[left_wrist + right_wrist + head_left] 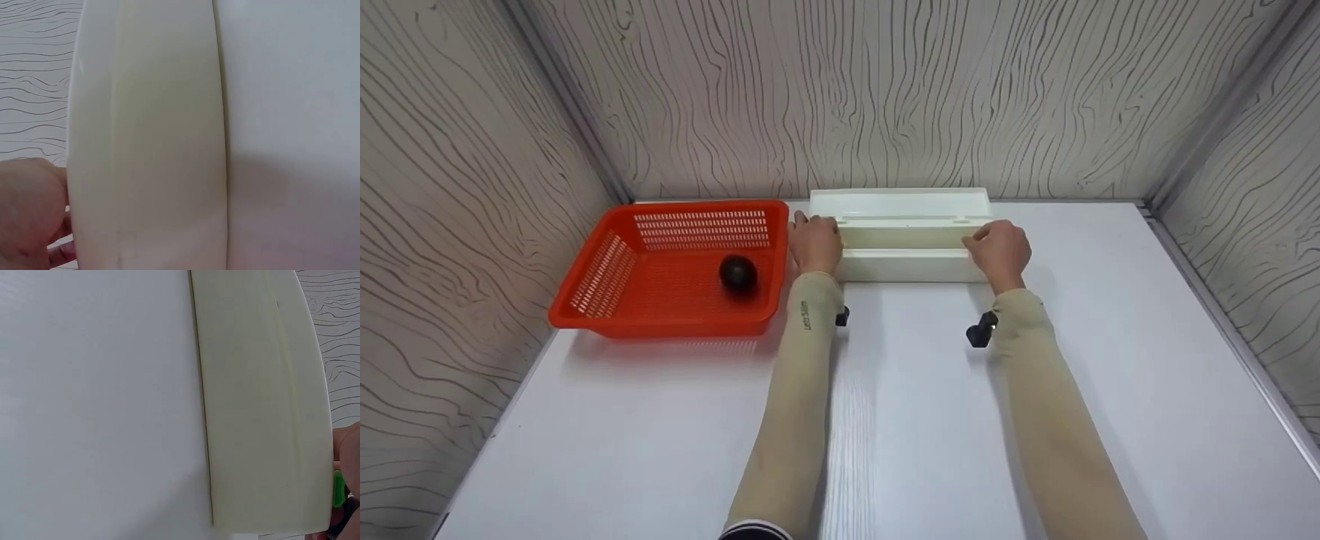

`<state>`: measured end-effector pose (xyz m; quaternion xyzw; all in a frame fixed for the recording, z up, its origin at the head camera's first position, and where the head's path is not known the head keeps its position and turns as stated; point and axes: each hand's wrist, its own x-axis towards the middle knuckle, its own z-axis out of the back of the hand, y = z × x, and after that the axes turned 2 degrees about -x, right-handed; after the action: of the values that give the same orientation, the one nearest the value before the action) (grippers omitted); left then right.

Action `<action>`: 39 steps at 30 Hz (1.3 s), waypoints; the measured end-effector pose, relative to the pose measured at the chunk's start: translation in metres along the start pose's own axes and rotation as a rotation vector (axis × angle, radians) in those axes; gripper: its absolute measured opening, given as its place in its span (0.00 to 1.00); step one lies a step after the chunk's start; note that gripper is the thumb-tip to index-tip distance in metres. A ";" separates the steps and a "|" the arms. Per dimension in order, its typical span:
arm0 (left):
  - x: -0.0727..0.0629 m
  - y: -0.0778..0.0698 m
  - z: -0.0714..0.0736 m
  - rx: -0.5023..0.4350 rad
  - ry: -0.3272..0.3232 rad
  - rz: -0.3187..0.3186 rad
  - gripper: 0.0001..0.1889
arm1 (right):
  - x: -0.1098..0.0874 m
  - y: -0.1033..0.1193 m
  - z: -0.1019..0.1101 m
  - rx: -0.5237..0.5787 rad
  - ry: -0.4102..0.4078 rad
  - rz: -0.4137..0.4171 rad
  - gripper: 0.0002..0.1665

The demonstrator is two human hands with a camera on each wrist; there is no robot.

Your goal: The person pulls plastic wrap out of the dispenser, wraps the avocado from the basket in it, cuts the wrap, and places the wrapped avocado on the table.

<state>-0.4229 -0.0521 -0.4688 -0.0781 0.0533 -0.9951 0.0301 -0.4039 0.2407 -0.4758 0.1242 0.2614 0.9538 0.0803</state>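
Observation:
A long white box [911, 268] lies at the back of the table with its hinged lid [900, 202] raised behind it. My left hand [815, 244] holds the box's left end, fingers over the far side; in the left wrist view its bent fingers sit behind the front wall [169, 124]. At the other end, my right hand [1001, 251] has its thumb and fingers curled over the box's inside. The right wrist view shows a small green and dark item [338, 489] among those fingers, mostly hidden by the box wall, its kind unclear.
Left of the box stands a red plastic basket [667, 330] with a dark round object [737, 274] inside. A wood-patterned panel [885, 97] rises behind the white table [915, 420], with similar panels on both sides.

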 end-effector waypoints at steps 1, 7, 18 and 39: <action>0.000 0.001 0.000 -0.007 -0.011 -0.008 0.11 | 0.000 0.000 0.000 -0.002 0.003 0.000 0.19; -0.001 0.003 -0.001 -0.052 -0.068 -0.008 0.11 | 0.000 0.000 0.000 0.000 0.005 0.000 0.19; -0.004 0.003 0.000 -0.086 -0.118 0.017 0.12 | 0.002 0.001 -0.003 0.023 0.033 0.168 0.18; -0.002 0.003 0.002 -0.134 -0.159 0.020 0.10 | 0.004 0.070 -0.024 -0.009 0.320 0.308 0.16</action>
<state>-0.4208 -0.0549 -0.4679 -0.1582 0.1181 -0.9796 0.0390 -0.4211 0.1705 -0.4584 0.0094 0.2447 0.9635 -0.1083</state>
